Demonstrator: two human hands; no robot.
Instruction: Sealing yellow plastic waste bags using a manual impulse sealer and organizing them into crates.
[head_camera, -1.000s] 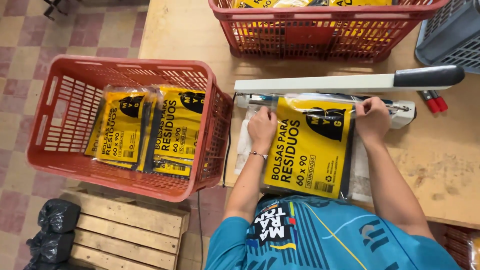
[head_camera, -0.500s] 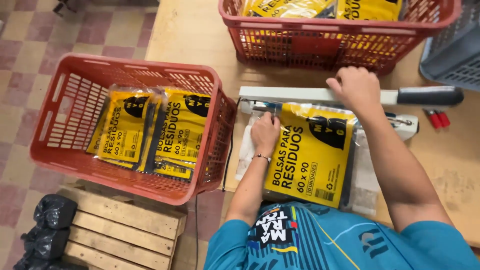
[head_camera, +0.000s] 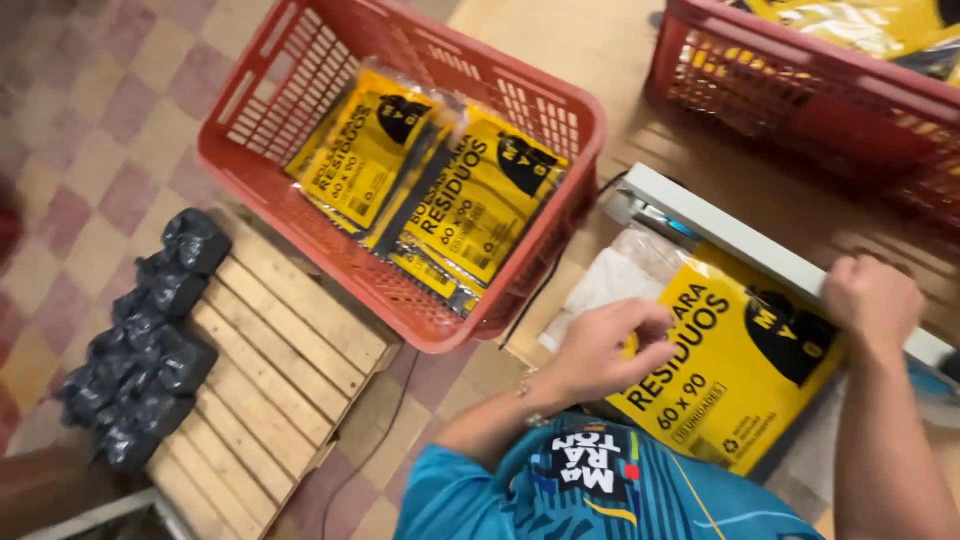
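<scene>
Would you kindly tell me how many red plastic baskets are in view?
2. One red basket sits left on a wooden pallet, holding yellow bag packs. The other red basket stands on the table, top right, cut off by the frame.

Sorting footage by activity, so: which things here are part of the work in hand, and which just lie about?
In use:
left hand
right hand
yellow packet
sealer bar
red basket of sealed packets

Lying about:
black bundles
wooden pallet

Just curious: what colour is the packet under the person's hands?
Yellow with black print, the packet shows best in the head view, under the left hand.
</scene>
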